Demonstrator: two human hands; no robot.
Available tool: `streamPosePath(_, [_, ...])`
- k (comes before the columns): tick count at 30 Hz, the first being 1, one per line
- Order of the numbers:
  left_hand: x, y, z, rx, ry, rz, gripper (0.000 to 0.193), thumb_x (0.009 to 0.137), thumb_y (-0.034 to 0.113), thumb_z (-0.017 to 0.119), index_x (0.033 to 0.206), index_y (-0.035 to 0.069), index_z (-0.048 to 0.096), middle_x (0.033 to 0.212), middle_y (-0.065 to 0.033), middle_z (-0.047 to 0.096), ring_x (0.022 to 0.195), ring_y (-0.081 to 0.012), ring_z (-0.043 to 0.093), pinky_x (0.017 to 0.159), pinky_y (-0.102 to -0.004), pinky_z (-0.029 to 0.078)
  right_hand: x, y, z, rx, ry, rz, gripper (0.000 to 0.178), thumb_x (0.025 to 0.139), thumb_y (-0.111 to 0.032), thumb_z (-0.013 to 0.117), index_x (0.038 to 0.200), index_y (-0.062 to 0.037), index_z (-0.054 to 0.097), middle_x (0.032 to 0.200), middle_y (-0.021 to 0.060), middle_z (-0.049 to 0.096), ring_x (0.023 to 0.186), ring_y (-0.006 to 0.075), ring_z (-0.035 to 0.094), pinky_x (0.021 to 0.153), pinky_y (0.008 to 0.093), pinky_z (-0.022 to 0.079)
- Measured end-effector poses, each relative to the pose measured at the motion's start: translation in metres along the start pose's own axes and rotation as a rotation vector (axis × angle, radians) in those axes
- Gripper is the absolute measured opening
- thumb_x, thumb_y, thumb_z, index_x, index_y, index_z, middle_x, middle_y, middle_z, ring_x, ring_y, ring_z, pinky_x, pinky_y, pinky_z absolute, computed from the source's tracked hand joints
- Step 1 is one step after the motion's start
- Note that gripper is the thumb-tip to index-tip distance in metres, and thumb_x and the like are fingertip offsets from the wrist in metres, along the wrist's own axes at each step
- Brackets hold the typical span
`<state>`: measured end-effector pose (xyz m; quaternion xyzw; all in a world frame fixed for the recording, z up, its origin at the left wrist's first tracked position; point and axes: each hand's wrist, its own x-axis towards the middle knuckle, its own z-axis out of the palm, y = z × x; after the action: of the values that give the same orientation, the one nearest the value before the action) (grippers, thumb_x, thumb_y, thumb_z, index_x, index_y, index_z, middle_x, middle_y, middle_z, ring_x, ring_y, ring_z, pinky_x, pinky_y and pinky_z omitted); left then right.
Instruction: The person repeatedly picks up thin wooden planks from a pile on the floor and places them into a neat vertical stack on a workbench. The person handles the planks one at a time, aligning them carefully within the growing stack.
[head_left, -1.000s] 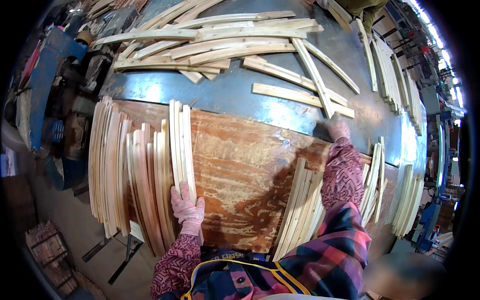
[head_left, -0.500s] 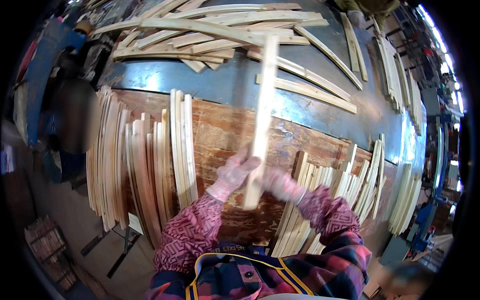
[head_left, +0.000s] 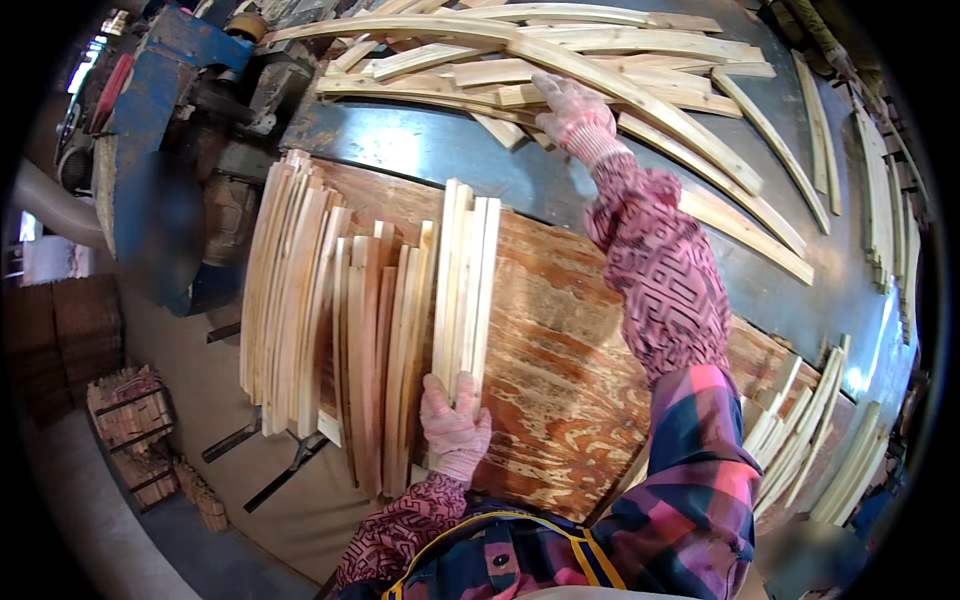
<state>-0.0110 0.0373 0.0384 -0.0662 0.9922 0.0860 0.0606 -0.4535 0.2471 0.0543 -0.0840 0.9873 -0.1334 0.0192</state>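
My left hand (head_left: 456, 428), in a pale pink glove, lies on the near ends of a few upright-laid light wood strips (head_left: 463, 290). Its thumb and fingers are apart and rest against the wood; the strips' lower ends are hidden under it. My right hand (head_left: 577, 115), gloved the same way, is stretched far out over a loose pile of curved wood strips (head_left: 600, 42). Its fingers are spread at the ends of strips on the pile's near side, and I see nothing gripped in them.
More strips stand in rows at left (head_left: 290, 300) and right (head_left: 800, 430) on a worn wooden board (head_left: 560, 330). Beyond it lies a grey metal table (head_left: 380, 140). A blue machine (head_left: 165, 85) is at far left, with bundled wood (head_left: 130, 410) on the floor below.
The strip both hands held upright before me is out of them. My left hand has moved down onto the row of strips; my right has reached forward to the pile. The view has shifted left.
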Motion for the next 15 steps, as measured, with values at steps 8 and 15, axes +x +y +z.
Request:
streamPosePath(8, [0.002,0.002,-0.01,-0.039,0.006,0.055,0.075,0.071,0.022,0.076,0.14,0.015,0.049,0.145,-0.0355,0.029,0.118,-0.0513,0.046,0.096,-0.0549,0.045,-0.075,-0.053,-0.015,-0.432,-0.396,-0.298,0.019,0.09,-0.028,0.062,0.101,-0.0166,0.073,0.111,0.0068,0.068,0.108,0.0183,0.063,0.091,0.0379,0.047])
streamPosePath(15, [0.003,0.005,-0.025,-0.248,-0.001,0.205,0.062,0.074,0.023,0.073,0.134,0.022,0.055,0.138,-0.0305,0.037,0.115,-0.05,0.046,0.096,-0.0565,0.042,-0.182,-0.049,-0.174,0.187,0.155,-0.59,0.04,0.09,-0.022,0.062,0.128,-0.0095,0.06,0.112,0.0045,0.063,0.103,0.017,0.055,0.091,0.0325,0.043])
